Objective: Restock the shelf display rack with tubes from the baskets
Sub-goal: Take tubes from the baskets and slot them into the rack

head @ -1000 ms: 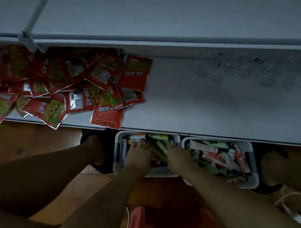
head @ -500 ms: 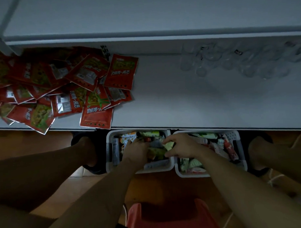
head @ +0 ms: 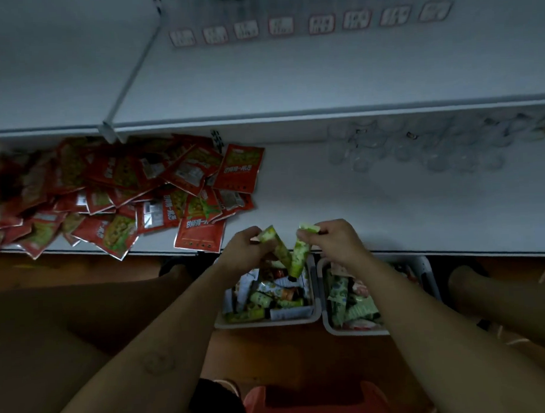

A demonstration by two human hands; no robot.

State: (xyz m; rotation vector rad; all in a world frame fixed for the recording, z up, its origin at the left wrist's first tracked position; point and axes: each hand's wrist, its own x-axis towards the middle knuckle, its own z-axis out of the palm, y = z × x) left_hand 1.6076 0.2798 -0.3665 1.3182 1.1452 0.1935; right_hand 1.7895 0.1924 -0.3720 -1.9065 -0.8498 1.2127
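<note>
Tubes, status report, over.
Left hand grips left green tube. Right hand grips right green tube. Both above left basket. Red packets piled on shelf, left of hands.

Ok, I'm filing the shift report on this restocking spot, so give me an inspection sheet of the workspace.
Surface: white shelf, dimly lit.
Job's things: left green tube and right green tube raised over the left basket; it and the right basket, both on the floor, hold more tubes.
Clutter: red packets heaped on the shelf's left; clear cups at its back right.
Hands: left hand pinches the left green tube, right hand the right green tube.
Cables: pale cord on the floor, far right.
Surroundings: upper shelf with price labels; red stool below.
</note>
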